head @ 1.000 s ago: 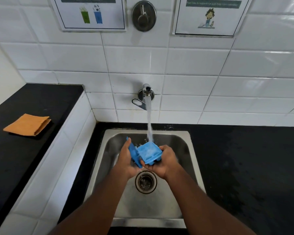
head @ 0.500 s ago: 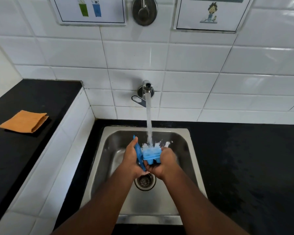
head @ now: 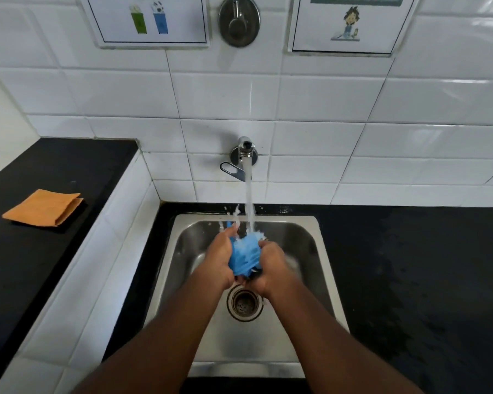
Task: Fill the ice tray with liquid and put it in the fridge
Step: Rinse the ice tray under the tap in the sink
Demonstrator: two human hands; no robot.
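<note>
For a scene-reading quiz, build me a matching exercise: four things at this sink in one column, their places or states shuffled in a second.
Things
1. ice tray
2. folded cloth
3. tap
4. drain

Places or states
A. running, on the tiled wall
B. set in the floor of the sink
C. gripped between the left hand and the right hand
D. lying on the black counter

Pairs: 1-C, 2-D, 3-A, 4-B
</note>
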